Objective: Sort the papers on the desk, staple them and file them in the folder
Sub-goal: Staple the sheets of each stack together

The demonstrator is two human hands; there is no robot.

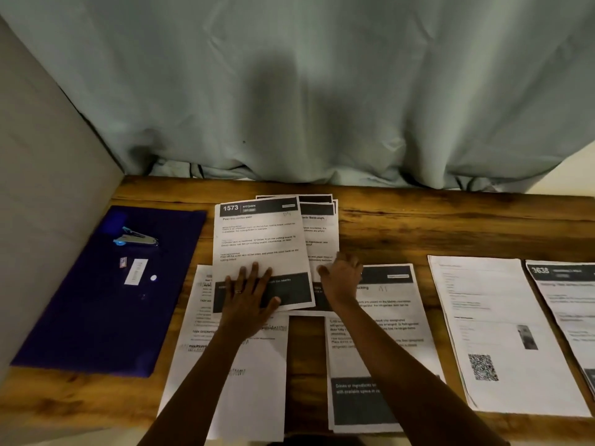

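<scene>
Pinning top sheet (pixel 259 239) ("1573 Kitchen") w/ left grip (pixel 248 297): released, palm flat, fingers straight, pressing near its lower end, prob. to stop it sliding while squaring up. Touching right edge of the stack (pixel 322 233) beneath w/ right grip (pixel 341 276): fingers loosely spread, looks released, no clear pinch. Seemingly nudging the offset sheets into line. Stack fanned, not flush, mid-bench toward far edge, overlapping two sheets at near edge: left sheet (pixel 231 375) & middle sheet (pixel 380 349). Toward right edge, QR sheet (pixel 502 317) & "3638" sheet (pixel 566 304), laid side by side, apart from the stack, likely as separate sorts. Folder (pixel 96 317) flat at left edge of bench (pixel 434 220), w/ stapler (pixel 136 237) parked on top, handy for the later steps. Judged: sorting stage. Stapling & filing not yet begun.
</scene>
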